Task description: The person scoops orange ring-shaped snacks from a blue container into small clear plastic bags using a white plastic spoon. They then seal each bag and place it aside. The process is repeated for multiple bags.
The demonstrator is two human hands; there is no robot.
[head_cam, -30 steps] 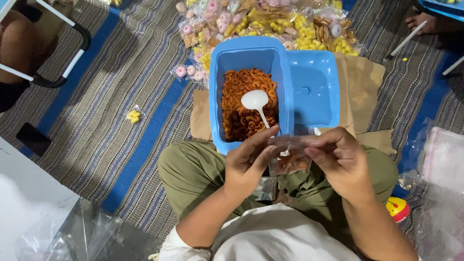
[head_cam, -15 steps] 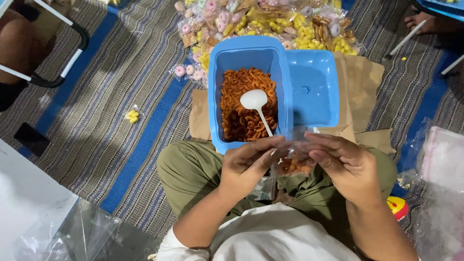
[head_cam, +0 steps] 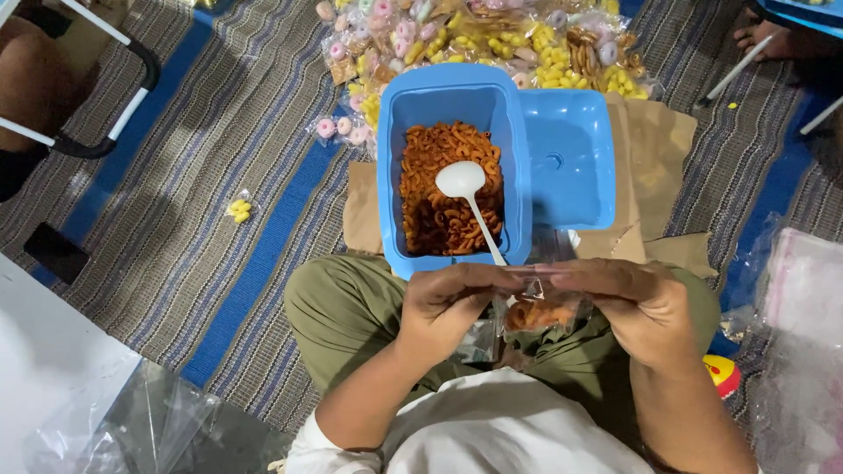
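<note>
My left hand [head_cam: 452,303] and my right hand [head_cam: 637,307] pinch the top edge of a small clear plastic bag [head_cam: 540,309] that holds orange curly snacks, over my lap. Just beyond them stands a blue plastic tub [head_cam: 391,175] part full of the same orange snacks [head_cam: 448,193]. A white plastic spoon [head_cam: 465,189] rests in the tub with its handle pointing toward my hands. The tub's blue lid [head_cam: 566,158] lies beside it on the right.
Brown paper [head_cam: 654,167] lies under the tub on a striped mat [head_cam: 211,175]. A heap of filled snack bags [head_cam: 474,35] sits beyond. Empty clear bags [head_cam: 799,351] lie right, a small yellow packet [head_cam: 239,209] left. Another person's foot [head_cam: 773,39] shows top right.
The bag has come up level between my hands, and both hands now hold its top edge stretched flat. The spoon stays in the tub.
</note>
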